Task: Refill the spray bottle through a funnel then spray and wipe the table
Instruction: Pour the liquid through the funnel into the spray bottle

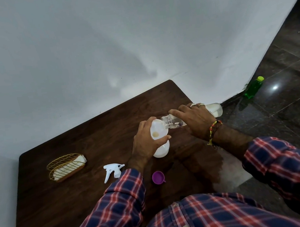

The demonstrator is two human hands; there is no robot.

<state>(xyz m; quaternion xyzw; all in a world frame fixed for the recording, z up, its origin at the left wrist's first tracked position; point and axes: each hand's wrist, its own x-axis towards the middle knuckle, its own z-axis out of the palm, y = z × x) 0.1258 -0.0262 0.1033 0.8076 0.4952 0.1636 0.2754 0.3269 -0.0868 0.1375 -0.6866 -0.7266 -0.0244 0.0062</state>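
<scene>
- A white spray bottle stands near the middle of the dark tabletop, a white funnel seated in its neck
- The left hand grips the funnel and bottle neck; the right hand holds a clear refill bottle tipped sideways, mouth at the funnel rim
- Refilling appears under way; spraying and wiping remain
- The detached trigger head, a purple cap and a wire holder holding something white lie nearby

Dark wood-grain table, translucent plastic bottle, gold wire basket, glossy stone floor.
</scene>
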